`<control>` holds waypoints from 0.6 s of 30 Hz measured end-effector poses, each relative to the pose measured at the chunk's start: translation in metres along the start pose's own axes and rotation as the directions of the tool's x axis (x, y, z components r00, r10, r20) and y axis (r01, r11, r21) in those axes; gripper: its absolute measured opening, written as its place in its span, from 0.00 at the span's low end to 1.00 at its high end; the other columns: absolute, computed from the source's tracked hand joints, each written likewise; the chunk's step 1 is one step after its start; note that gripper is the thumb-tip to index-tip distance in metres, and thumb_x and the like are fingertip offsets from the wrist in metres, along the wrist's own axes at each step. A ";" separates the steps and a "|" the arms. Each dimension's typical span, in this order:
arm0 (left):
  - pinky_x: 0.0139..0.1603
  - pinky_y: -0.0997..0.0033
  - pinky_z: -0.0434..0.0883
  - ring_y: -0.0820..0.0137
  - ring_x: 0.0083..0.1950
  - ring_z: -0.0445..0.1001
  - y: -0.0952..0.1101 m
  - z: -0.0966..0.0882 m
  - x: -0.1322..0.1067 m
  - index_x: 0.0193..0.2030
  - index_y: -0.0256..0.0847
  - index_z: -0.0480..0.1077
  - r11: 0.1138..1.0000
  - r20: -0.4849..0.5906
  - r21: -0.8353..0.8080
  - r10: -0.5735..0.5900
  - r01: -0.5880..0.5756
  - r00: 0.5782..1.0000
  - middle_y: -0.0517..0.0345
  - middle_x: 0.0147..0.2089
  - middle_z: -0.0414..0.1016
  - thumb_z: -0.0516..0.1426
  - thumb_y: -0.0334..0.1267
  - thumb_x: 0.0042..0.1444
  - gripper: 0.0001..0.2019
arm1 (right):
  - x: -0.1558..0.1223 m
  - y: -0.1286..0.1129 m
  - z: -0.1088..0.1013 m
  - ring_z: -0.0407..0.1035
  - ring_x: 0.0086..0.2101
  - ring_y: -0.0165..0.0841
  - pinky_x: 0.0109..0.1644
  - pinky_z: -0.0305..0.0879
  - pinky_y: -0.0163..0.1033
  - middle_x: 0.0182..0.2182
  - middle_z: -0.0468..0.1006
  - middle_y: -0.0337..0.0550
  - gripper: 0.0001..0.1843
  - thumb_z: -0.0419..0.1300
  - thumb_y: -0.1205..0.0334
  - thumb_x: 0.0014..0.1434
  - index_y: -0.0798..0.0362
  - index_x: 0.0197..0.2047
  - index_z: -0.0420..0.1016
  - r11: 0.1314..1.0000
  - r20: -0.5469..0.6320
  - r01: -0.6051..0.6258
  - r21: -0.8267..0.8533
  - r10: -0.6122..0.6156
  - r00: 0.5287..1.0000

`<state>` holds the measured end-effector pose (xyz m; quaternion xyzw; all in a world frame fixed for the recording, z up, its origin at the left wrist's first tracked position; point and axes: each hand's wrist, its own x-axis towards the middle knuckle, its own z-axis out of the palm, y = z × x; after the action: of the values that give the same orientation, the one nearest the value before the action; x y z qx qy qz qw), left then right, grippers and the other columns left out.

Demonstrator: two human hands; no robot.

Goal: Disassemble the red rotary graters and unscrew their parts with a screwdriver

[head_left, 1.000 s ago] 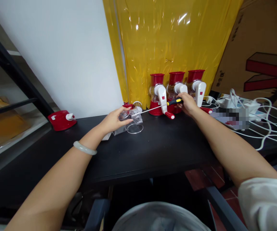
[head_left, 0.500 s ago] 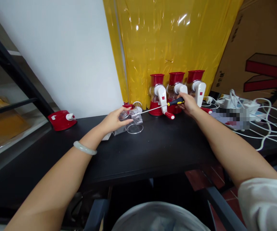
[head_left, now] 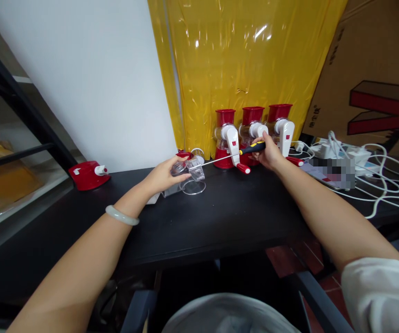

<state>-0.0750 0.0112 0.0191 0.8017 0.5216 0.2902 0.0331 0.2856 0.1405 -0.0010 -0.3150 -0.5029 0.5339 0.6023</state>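
My left hand, with a pale bangle at the wrist, is closed around a clear plastic grater housing lying on its side on the black table. In my right hand is the black and yellow handle of a screwdriver. Its long metal shaft points left, and the tip meets the clear housing; the exact contact is too small to tell. A perforated grater drum and a red part sit just behind my left fingers.
Three red and white rotary graters with cranks stand behind the screwdriver. A red grater base rests at the left. White cables and chargers lie at the right beside a blurred-out device. A large cardboard box leans behind them.
The whole view has shifted slightly. Both hands keep their grips, and the screwdriver stays against the clear housing with almost no visible movement.
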 end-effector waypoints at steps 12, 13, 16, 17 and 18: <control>0.48 0.58 0.70 0.61 0.46 0.75 -0.001 0.000 -0.001 0.59 0.44 0.66 1.000 0.008 -0.010 -0.009 0.009 1.000 0.50 0.53 0.77 0.61 0.54 0.54 0.28 | -0.002 -0.002 0.002 0.60 0.19 0.26 0.26 0.67 0.36 0.20 0.68 0.32 0.09 0.62 0.62 0.44 0.49 0.30 0.66 0.995 -0.013 -0.002 0.102 0.004 1.000; 0.48 0.59 0.70 0.61 0.45 0.75 -0.001 0.000 -0.001 0.59 0.44 0.66 1.000 0.011 -0.008 -0.012 0.012 1.000 0.50 0.52 0.77 0.61 0.54 0.54 0.29 | -0.002 -0.002 0.002 0.61 0.20 0.27 0.27 0.67 0.36 0.22 0.69 0.32 0.09 0.62 0.62 0.44 0.49 0.30 0.66 0.992 -0.006 0.000 0.128 0.001 1.000; 0.46 0.59 0.70 0.62 0.43 0.75 0.001 0.000 -0.001 0.59 0.44 0.66 1.000 0.008 -0.001 -0.014 0.014 1.000 0.50 0.52 0.77 0.61 0.54 0.54 0.28 | -0.002 -0.001 0.001 0.62 0.21 0.27 0.27 0.67 0.37 0.23 0.69 0.34 0.08 0.62 0.58 0.46 0.50 0.29 0.66 0.987 0.006 0.002 0.160 -0.003 1.000; 0.46 0.59 0.70 0.62 0.43 0.75 0.001 0.000 -0.001 0.59 0.44 0.66 1.000 0.005 -0.001 -0.010 0.010 1.000 0.50 0.52 0.77 0.61 0.54 0.54 0.28 | -0.002 -0.001 0.001 0.61 0.20 0.27 0.27 0.67 0.38 0.21 0.69 0.34 0.10 0.61 0.55 0.48 0.50 0.28 0.66 0.988 0.007 0.000 0.153 -0.001 1.000; 0.46 0.59 0.70 0.62 0.43 0.75 0.001 -0.001 -0.001 0.59 0.44 0.66 1.000 0.004 -0.002 -0.007 0.007 1.000 0.50 0.52 0.77 0.61 0.54 0.54 0.28 | -0.001 0.000 0.001 0.60 0.19 0.28 0.26 0.66 0.38 0.20 0.68 0.34 0.12 0.61 0.51 0.51 0.50 0.28 0.66 0.990 0.004 -0.002 0.140 0.001 1.000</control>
<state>-0.0746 0.0099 0.0197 0.8003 0.5241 0.2891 0.0357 0.2845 0.1391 -0.0006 -0.2713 -0.4649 0.5689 0.6218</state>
